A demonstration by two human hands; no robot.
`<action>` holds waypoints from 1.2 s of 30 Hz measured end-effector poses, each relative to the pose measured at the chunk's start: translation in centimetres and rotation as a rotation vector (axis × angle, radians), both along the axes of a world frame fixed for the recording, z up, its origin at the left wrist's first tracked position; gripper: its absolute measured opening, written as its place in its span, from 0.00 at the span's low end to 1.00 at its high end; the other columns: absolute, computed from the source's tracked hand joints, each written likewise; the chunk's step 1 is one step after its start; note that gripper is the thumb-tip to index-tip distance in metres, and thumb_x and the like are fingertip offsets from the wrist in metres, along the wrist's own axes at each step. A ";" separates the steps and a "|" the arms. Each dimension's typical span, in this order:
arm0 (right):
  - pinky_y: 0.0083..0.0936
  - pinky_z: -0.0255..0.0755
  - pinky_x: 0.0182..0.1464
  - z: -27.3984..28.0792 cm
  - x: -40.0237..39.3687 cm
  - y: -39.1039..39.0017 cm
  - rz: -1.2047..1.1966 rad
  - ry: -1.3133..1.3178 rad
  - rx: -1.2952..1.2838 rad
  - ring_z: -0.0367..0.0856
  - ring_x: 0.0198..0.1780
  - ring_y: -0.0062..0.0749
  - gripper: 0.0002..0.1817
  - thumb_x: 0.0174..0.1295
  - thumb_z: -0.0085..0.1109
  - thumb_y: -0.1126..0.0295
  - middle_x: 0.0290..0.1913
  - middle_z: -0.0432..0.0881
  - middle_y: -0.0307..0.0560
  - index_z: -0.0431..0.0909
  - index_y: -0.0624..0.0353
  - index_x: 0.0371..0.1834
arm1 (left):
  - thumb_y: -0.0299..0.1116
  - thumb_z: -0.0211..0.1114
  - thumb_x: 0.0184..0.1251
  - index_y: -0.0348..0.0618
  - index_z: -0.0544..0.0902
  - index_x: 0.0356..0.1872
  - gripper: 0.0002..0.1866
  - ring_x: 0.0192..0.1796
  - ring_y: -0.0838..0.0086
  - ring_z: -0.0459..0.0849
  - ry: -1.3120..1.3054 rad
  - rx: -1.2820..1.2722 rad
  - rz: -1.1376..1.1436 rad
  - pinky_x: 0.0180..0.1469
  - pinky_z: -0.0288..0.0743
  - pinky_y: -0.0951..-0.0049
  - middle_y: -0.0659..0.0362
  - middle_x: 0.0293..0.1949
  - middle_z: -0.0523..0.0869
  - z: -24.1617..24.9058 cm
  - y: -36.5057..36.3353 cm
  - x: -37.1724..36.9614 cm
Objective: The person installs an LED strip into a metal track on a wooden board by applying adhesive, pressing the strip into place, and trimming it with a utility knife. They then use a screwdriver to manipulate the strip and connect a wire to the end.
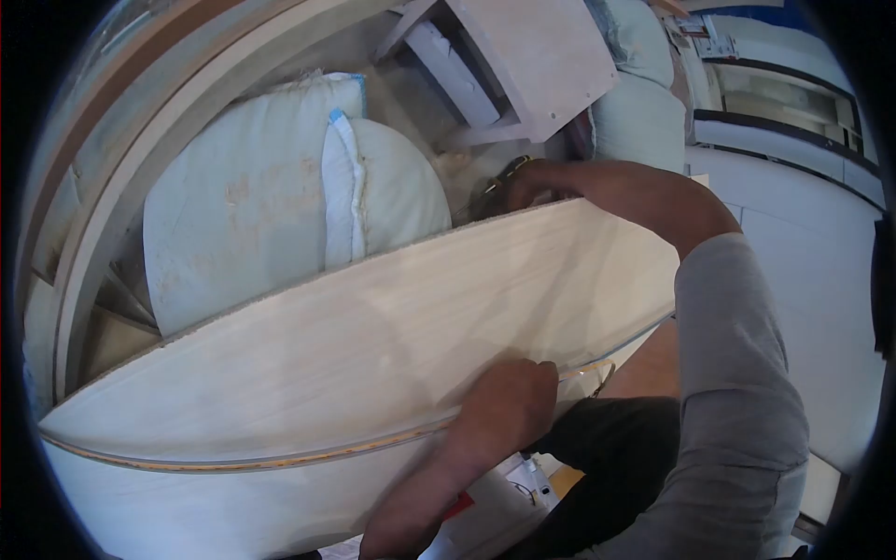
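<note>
A long, pale wooden panel [327, 345] with a curved lower edge lies across the view in front of me. At that lower edge, my left hand [523, 387] is closed, its fingers curled against the panel; the fingertips are hidden. My right hand [527, 187] reaches over the panel's far edge. Its fingers are wrapped around a dark tool with yellow parts [509, 173]; the panel and the hand hide the rest, so its kind cannot be made out. A thin orange-brown strip [308, 459] runs along the panel's curved edge.
Pale, stained cushions [233, 205] lie behind the panel, beside a curved wooden frame [121, 177]. A box-like wooden piece [537, 61] stands at the back. More cushions [635, 112] are stacked to its right. Large white panels [793, 280] are on the right.
</note>
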State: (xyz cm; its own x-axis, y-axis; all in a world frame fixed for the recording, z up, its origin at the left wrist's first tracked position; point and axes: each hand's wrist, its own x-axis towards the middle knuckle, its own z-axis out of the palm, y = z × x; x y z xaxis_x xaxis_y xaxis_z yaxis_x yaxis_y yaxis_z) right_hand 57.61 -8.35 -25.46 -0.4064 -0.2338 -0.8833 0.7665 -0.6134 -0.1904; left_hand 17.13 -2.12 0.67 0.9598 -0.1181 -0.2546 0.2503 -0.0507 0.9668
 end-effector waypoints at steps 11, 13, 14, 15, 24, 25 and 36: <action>0.38 0.77 0.58 32.6 -7.6 0.1 -0.152 -0.616 1.265 0.85 0.53 0.41 0.20 0.76 0.56 0.55 0.52 0.86 0.55 0.83 0.64 0.50 | 0.29 0.61 0.58 0.37 0.86 0.36 0.10 0.40 0.43 0.86 -0.063 0.115 -0.094 0.47 0.78 0.46 0.42 0.33 0.87 -1.0 0.4 0.4; 0.34 0.78 0.55 42.0 -10.2 -6.7 -0.376 -0.783 0.960 0.87 0.51 0.39 0.16 0.74 0.60 0.59 0.46 0.88 0.52 0.85 0.62 0.46 | 0.27 0.61 0.62 0.38 0.85 0.34 0.06 0.35 0.43 0.84 -0.125 0.105 -0.025 0.46 0.78 0.47 0.42 0.29 0.84 0.0 0.8 0.8; 0.34 0.78 0.55 45.9 -11.7 -10.1 -0.480 -0.784 0.840 0.87 0.50 0.39 0.15 0.74 0.61 0.60 0.45 0.89 0.52 0.86 0.62 0.44 | 0.24 0.62 0.59 0.36 0.85 0.37 0.07 0.32 0.45 0.83 -0.193 0.101 0.018 0.41 0.80 0.52 0.43 0.29 0.84 0.0 1.1 1.2; 0.34 0.78 0.56 49.1 -13.1 -13.5 -0.579 -0.771 0.730 0.88 0.50 0.39 0.14 0.74 0.62 0.61 0.45 0.90 0.51 0.87 0.62 0.42 | 0.24 0.62 0.59 0.36 0.85 0.37 0.07 0.32 0.45 0.83 -0.207 0.110 -0.016 0.41 0.80 0.52 0.43 0.29 0.84 0.4 1.8 2.0; 0.43 0.72 0.69 21.0 -28.8 -43.5 -0.775 -0.918 0.967 0.77 0.66 0.59 0.20 0.67 0.61 0.71 0.64 0.80 0.66 0.81 0.65 0.61 | 0.17 0.51 0.69 0.29 0.86 0.48 0.15 0.26 0.77 0.84 0.431 -0.111 0.049 0.29 0.76 0.77 0.58 0.28 0.86 2.6 5.2 7.8; 0.44 0.70 0.71 18.3 -29.4 -42.6 -0.683 -0.937 1.090 0.74 0.69 0.59 0.23 0.64 0.60 0.74 0.67 0.77 0.66 0.80 0.66 0.63 | 0.17 0.51 0.70 0.30 0.86 0.49 0.15 0.26 0.77 0.85 0.433 -0.093 0.050 0.29 0.77 0.77 0.59 0.28 0.86 2.8 5.0 7.8; 0.52 0.71 0.63 14.5 -27.4 -28.9 -1.541 -0.935 1.227 0.76 0.62 0.63 0.21 0.55 0.60 0.79 0.60 0.79 0.67 0.80 0.71 0.54 | 0.17 0.53 0.71 0.27 0.86 0.48 0.13 0.30 0.74 0.87 0.413 0.022 0.083 0.33 0.80 0.75 0.55 0.28 0.88 2.5 5.0 7.4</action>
